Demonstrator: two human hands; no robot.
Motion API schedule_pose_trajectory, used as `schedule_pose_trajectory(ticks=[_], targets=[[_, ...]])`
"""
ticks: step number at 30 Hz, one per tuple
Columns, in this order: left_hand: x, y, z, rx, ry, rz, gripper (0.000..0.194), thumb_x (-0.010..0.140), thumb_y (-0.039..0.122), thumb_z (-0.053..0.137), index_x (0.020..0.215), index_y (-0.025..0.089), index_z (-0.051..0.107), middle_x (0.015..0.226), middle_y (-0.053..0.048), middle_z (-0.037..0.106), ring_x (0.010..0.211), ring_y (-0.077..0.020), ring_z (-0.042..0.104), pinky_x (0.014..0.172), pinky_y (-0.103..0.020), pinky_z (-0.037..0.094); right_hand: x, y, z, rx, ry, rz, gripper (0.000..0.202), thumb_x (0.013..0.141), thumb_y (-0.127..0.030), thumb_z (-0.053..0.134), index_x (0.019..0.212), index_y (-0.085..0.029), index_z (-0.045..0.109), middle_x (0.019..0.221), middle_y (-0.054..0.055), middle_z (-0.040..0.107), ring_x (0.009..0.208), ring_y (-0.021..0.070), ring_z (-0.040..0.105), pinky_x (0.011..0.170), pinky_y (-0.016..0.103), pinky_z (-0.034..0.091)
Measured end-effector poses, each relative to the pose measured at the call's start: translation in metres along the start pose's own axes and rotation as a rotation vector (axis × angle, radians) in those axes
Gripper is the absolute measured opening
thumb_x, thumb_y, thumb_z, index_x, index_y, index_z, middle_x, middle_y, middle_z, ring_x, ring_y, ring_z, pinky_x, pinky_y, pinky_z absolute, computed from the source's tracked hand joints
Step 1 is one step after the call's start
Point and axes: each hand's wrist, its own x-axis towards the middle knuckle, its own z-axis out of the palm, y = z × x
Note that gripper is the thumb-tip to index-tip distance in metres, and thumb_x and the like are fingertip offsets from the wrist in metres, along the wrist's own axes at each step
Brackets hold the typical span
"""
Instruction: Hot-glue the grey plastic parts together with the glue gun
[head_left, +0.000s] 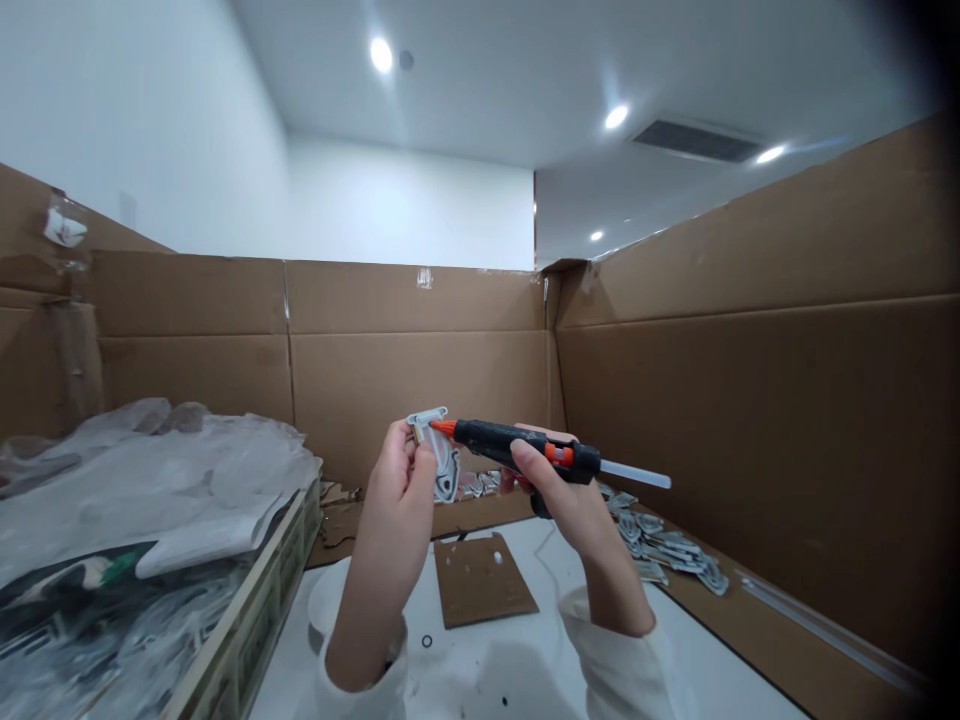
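Note:
My right hand is closed round the grip of a black and orange hot glue gun. A whitish glue stick pokes out of its back end. The gun's orange nozzle points left and meets, or nearly meets, a small pale grey plastic part. That part is pinched upright between the thumb and fingers of my left hand. Its lower end has a looped outline; its exact kind is unclear.
A brown cardboard square with white blobs lies on the white table. Similar grey parts are piled at right. A crate with plastic-wrapped items stands at left. Cardboard walls surround the table. A small black ring lies in front.

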Motion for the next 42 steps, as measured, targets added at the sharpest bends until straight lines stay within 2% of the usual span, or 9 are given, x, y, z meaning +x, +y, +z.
schedule_pose_trajectory(ticks=[5, 9, 17, 23, 35, 42], targets=[[-0.003, 0.006, 0.003, 0.015, 0.001, -0.014, 0.031, 0.091, 0.038, 0.040, 0.116, 0.023, 0.050, 0.102, -0.004, 0.061, 0.077, -0.0161, 0.062, 0.067, -0.026, 0.049, 0.000, 0.000, 0.000, -0.016, 0.015, 0.007, 0.047, 0.082, -0.058, 0.049, 0.057, -0.018, 0.048, 0.050, 0.001, 0.053, 0.051, 0.0116, 0.048, 0.053, 0.024, 0.036], [-0.006, 0.011, 0.004, 0.082, 0.026, -0.004, 0.026, 0.091, 0.035, 0.039, 0.112, 0.023, 0.052, 0.103, -0.003, 0.061, 0.084, -0.0162, 0.062, 0.065, -0.023, 0.047, -0.001, -0.001, 0.000, -0.021, 0.036, 0.007, 0.046, 0.082, -0.057, 0.050, 0.059, -0.018, 0.051, 0.050, 0.001, 0.053, 0.050, 0.0118, 0.046, 0.051, 0.025, 0.035], [-0.004, 0.008, 0.004, 0.069, 0.028, -0.027, 0.022, 0.090, 0.034, 0.041, 0.102, 0.022, 0.053, 0.094, -0.004, 0.062, 0.075, -0.0166, 0.063, 0.065, -0.026, 0.048, -0.001, 0.002, 0.001, -0.002, 0.054, 0.014, 0.043, 0.082, -0.056, 0.052, 0.062, -0.018, 0.053, 0.050, 0.001, 0.053, 0.050, 0.0121, 0.048, 0.052, 0.024, 0.036], [-0.006, 0.011, 0.004, 0.051, 0.022, -0.047, 0.022, 0.090, 0.034, 0.039, 0.106, 0.023, 0.050, 0.098, -0.003, 0.060, 0.074, -0.0159, 0.065, 0.065, -0.027, 0.049, -0.001, -0.001, 0.002, -0.016, 0.049, 0.014, 0.047, 0.082, -0.058, 0.050, 0.058, -0.018, 0.049, 0.049, 0.000, 0.052, 0.049, 0.0110, 0.046, 0.049, 0.024, 0.033], [-0.004, 0.008, 0.003, 0.065, 0.035, -0.007, 0.024, 0.089, 0.035, 0.041, 0.104, 0.021, 0.054, 0.084, -0.003, 0.060, 0.070, -0.0160, 0.061, 0.064, -0.027, 0.049, -0.002, 0.002, 0.001, -0.009, 0.059, 0.028, 0.047, 0.081, -0.060, 0.049, 0.059, -0.018, 0.048, 0.049, 0.000, 0.050, 0.048, 0.0114, 0.046, 0.045, 0.024, 0.030], [-0.003, 0.007, 0.004, 0.004, 0.023, 0.001, 0.027, 0.090, 0.037, 0.042, 0.111, 0.022, 0.050, 0.098, -0.004, 0.061, 0.073, -0.0151, 0.064, 0.068, -0.027, 0.051, -0.001, -0.003, 0.003, -0.073, 0.092, -0.016, 0.046, 0.082, -0.056, 0.050, 0.058, -0.017, 0.049, 0.049, 0.000, 0.049, 0.048, 0.0101, 0.041, 0.048, 0.024, 0.029]])
